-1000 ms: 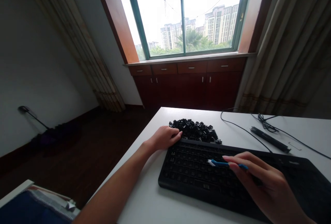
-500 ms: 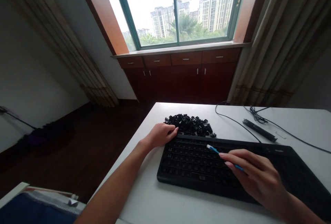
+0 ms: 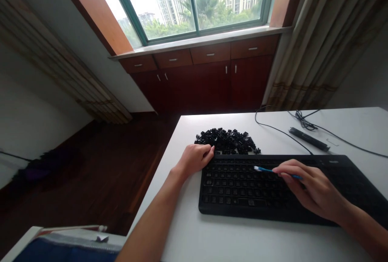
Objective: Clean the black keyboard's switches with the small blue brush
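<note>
My right hand (image 3: 312, 187) is shut on a blue toothbrush (image 3: 266, 169), holding its white bristle head (image 3: 258, 168) down among the upper rows of a black computer keyboard (image 3: 239, 185). The keyboard's keycaps are off, leaving rows of bare switches. My left hand (image 3: 194, 160) rests loosely on the white table (image 3: 182, 221) at the keyboard's top left corner. Its fingertips touch a heap of black keycaps (image 3: 226, 141) piled behind the keyboard. I see nothing held in that hand.
A black cable (image 3: 280, 128) loops across the far table, beside a black stick-shaped tool (image 3: 308, 139) and a small wire keycap puller (image 3: 332, 142). The table's left edge drops to a dark wooden floor. Something blue lies at the lower left.
My view has tilted further down, raising the window in the frame. The toothbrush now lies more level over the keys. My left hand stays by the keycap heap.
</note>
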Motion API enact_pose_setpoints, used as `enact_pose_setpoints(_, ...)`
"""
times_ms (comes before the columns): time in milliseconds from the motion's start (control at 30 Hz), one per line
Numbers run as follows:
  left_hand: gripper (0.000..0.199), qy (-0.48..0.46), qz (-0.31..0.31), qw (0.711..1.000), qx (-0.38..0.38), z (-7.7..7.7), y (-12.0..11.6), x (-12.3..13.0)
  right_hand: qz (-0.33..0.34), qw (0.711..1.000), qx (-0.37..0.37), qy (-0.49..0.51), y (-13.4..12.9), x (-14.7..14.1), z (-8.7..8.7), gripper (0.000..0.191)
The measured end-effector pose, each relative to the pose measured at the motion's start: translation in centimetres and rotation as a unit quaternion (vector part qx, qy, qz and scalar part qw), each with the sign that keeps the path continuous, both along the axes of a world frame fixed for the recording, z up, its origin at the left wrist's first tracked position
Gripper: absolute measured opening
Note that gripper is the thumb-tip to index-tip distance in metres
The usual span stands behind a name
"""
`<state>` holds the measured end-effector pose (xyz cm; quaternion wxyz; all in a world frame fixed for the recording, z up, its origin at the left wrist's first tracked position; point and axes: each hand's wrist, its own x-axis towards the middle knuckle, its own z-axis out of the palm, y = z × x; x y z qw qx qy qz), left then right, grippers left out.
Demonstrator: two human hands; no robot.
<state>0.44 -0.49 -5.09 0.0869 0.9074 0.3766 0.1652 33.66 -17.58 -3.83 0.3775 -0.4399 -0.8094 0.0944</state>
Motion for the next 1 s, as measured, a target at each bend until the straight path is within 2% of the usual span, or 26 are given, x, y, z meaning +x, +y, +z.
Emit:
enact_pose_setpoints(133,0.047,-0.031,-0.011,0.999,0.021,-0.4,0.3,-0.3,0.001,1.000,-0.003,0.019,0.5,0.0,-0.3,0.031)
enact_pose_setpoints(333,0.046,-0.050,-0.024,0.997,0.047,-0.4,0.6,-0.5,0.028,0.999,-0.028,0.019,0.8,-0.6,-0.4,0.034)
enact_pose_setpoints(467,0.045,-0.051,-0.032,0.996,0.060,-0.5,0.5,-0.6,0.021,0.999,-0.030,0.033,1.0,-1.2,-0.2,0.033)
enact_pose_setpoints(567,0.045,-0.054,-0.035,0.996,0.065,-0.5,0.5,-0.5,0.004,0.999,-0.014,0.033,1.0,-1.4,0.1,0.033)
enact_pose_setpoints(800,0.045,-0.052,-0.037,0.995,0.072,-0.5,0.4,-0.3,-0.019,0.997,0.073,-0.027,0.5,-0.9,0.5,0.040)
enact_pose_setpoints(1000,0.045,-0.055,-0.032,0.996,0.068,-0.2,0.2,0.2,-0.026,0.997,0.067,0.029,0.2,0.0,0.4,0.034)
